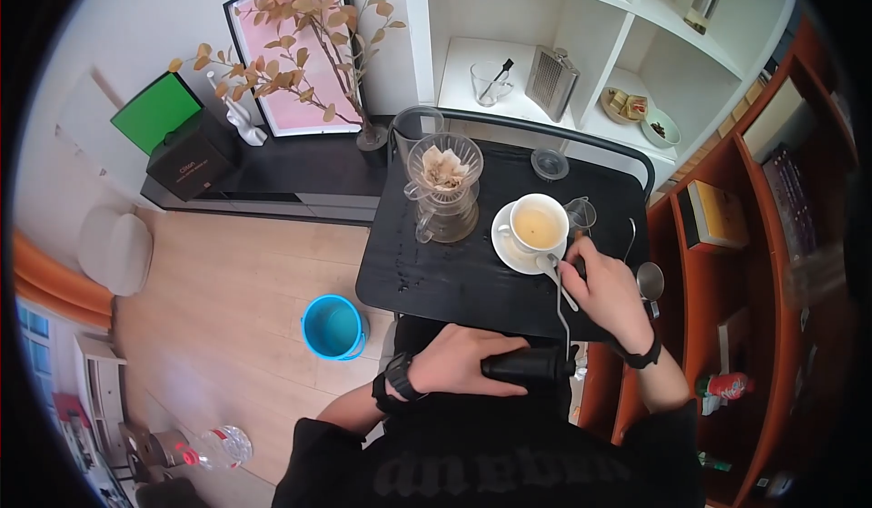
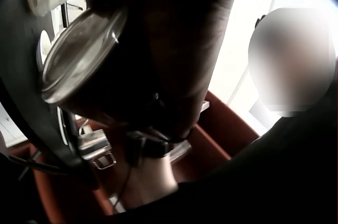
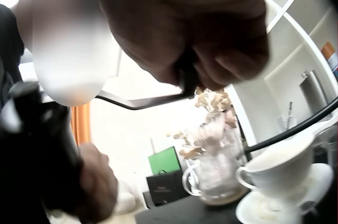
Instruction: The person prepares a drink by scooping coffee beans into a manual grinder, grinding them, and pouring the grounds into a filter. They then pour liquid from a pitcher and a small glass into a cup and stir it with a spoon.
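Observation:
My left hand (image 1: 459, 361) wraps round the black body of a hand coffee grinder (image 1: 531, 364), which lies sideways close to my lap. A thin bent metal crank (image 1: 563, 313) runs from the grinder's end up to my right hand (image 1: 607, 290). In the right wrist view the right fingers curl round the crank's dark knob (image 3: 187, 76), and the left hand (image 3: 97, 184) holds the grinder (image 3: 47, 155). Just past the right hand stands a white cup (image 1: 538, 222) of pale brown drink on a saucer (image 1: 502, 249), with a spoon (image 1: 569, 297) beside it.
The black trolley table (image 1: 436, 286) also bears a glass dripper (image 1: 445, 149) with a paper filter over a glass server (image 1: 450, 224), a clear lid (image 1: 549, 164) and a small glass (image 1: 581, 214). A metal cup (image 1: 650, 281) sits at its right edge. A blue bucket (image 1: 334, 328) stands left.

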{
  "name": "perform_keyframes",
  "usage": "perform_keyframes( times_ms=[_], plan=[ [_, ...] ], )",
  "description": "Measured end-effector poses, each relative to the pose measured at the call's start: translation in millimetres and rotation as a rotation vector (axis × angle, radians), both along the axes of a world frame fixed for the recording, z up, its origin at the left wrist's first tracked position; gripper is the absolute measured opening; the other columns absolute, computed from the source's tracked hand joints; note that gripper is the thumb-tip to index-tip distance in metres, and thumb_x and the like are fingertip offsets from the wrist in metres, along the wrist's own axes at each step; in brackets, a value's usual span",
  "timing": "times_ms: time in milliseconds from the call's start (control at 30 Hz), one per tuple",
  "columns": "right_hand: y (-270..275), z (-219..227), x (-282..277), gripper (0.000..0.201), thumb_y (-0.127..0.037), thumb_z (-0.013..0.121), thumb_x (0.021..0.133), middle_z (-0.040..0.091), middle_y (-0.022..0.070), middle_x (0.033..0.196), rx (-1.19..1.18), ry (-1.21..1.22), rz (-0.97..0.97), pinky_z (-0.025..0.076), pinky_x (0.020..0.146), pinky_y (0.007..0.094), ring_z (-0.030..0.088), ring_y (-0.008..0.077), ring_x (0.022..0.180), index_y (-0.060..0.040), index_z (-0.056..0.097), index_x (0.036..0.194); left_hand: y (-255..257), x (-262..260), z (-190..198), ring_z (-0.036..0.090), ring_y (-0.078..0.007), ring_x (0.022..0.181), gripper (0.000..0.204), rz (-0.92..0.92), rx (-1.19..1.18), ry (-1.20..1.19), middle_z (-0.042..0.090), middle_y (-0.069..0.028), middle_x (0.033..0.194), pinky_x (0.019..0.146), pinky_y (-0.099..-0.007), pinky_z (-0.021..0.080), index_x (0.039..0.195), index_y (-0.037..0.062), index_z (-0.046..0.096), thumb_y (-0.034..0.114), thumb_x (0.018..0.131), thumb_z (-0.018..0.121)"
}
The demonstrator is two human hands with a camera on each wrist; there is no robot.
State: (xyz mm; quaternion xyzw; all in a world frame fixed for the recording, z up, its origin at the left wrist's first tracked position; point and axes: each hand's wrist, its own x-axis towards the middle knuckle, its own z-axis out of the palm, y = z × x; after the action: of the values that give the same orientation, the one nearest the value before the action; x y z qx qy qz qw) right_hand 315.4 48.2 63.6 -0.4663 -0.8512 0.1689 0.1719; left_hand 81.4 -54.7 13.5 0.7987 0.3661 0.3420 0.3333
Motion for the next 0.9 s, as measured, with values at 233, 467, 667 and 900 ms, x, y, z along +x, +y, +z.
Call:
perform_keyframes(
  times_ms=[233, 467, 667, 900],
  plan=[
    [-60.9, 33.7, 2.0, 0.029, -0.038, 0.066, 0.094, 0.064, 0.0102, 0.065, -0.337, -0.033, 0.53, 0.051, 0.055, 0.0425, 0.066, 0.0347, 0.061, -0.0104, 0.059, 0.095, 18.4, -23.2, -7.0, 0.072, -0.0284, 0.076, 0.054, 0.467, 0.144, 0.226, 0.072, -0.0126, 0.088, 0.065, -0.0365, 0.056, 0.111, 0.0048, 0.07, 0.039, 0.073, 0.086],
    [-27.1, 19.6, -7.2, 0.024, -0.022, 0.071, 0.088, 0.064, 0.0105, 0.074, -0.06, 0.371, 0.248, 0.049, 0.055, 0.0415, 0.065, 0.0335, 0.064, -0.0071, 0.057, 0.1, 14.0, -16.2, -3.1, 0.071, -0.0288, 0.074, 0.054, 0.234, 0.101, 0.284, 0.073, -0.0085, 0.087, 0.062, -0.0356, 0.055, 0.114, 0.0084, 0.071, 0.048, 0.078, 0.08],
    [2.6, -15.7, -5.2, 0.029, -0.034, 0.06, 0.097, 0.067, 0.0173, 0.071, -0.065, -0.155, -0.051, 0.052, 0.06, 0.0476, 0.068, 0.0375, 0.067, -0.0051, 0.056, 0.101, 5.6, -20.3, 5.6, 0.075, -0.0259, 0.084, 0.052, 0.03, -0.21, -0.085, 0.074, -0.0142, 0.097, 0.075, -0.0323, 0.057, 0.114, 0.0042, 0.072, 0.032, 0.074, 0.088],
    [-58.9, 27.8, -7.6, 0.028, -0.032, 0.07, 0.091, 0.064, 0.0128, 0.072, -0.455, 0.115, 0.471, 0.05, 0.06, 0.0435, 0.067, 0.0352, 0.068, -0.0077, 0.058, 0.097, 20.4, -31.0, -12.0, 0.073, -0.03, 0.082, 0.052, 0.494, 0.086, 0.14, 0.074, -0.014, 0.096, 0.07, -0.0335, 0.057, 0.112, 0.0049, 0.072, 0.037, 0.073, 0.086]
  ],
)
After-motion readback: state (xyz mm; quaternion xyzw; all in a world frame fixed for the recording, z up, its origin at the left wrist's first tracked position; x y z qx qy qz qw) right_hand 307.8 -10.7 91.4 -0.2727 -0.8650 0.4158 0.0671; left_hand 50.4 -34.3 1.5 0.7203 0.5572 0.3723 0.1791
